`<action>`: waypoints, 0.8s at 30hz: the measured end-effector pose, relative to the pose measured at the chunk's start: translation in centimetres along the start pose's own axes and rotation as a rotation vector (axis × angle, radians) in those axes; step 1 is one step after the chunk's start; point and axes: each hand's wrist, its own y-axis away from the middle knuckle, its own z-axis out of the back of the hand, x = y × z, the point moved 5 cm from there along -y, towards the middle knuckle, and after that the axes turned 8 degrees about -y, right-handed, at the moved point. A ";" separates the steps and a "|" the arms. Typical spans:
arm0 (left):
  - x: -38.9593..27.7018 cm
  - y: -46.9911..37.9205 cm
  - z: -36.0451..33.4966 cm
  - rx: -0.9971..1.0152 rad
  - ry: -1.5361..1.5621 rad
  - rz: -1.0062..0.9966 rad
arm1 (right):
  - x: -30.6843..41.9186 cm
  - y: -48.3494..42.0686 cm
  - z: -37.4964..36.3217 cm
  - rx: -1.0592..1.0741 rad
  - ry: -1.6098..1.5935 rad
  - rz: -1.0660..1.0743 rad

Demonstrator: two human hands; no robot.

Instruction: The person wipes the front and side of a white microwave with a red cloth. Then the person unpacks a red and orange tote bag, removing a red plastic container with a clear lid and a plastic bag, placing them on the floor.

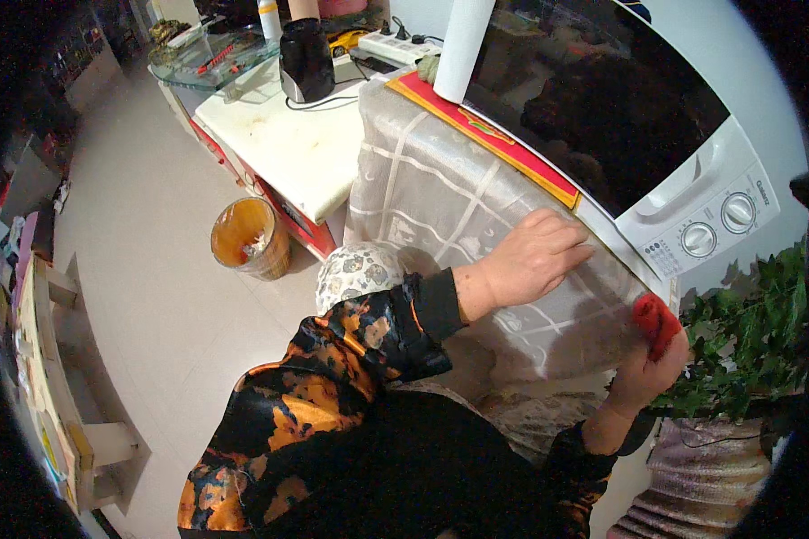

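My left hand is at the front of a sheer grey-white checked table cover. Its fingers are curled near the cover's top edge; whether they pinch the fabric is hidden. To the right, my right hand grips a bunched red cloth beside the cover's right corner. A white Galanz microwave oven with a dark door and two knobs stands just beyond both hands. Under its front left edge lies a red mat with a yellow border.
Green leafy plants crowd the right side. Left of the cover is a white tabletop with a black appliance and a power strip. A lined waste bin stands on the floor; a wooden rack is far left.
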 end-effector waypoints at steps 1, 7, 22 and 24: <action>0.0 -0.1 0.2 0.011 0.011 0.007 | 0.7 -0.1 -0.3 -0.010 -0.041 0.038; 0.3 0.6 0.8 -0.051 0.056 -0.005 | 3.8 0.3 -5.1 0.125 0.218 0.368; 3.7 1.9 3.5 -0.064 -0.158 0.163 | 4.5 -1.5 -6.2 0.206 0.121 0.345; 3.8 1.9 3.7 -0.053 -0.166 0.156 | 6.6 -2.3 -8.0 0.252 0.141 0.430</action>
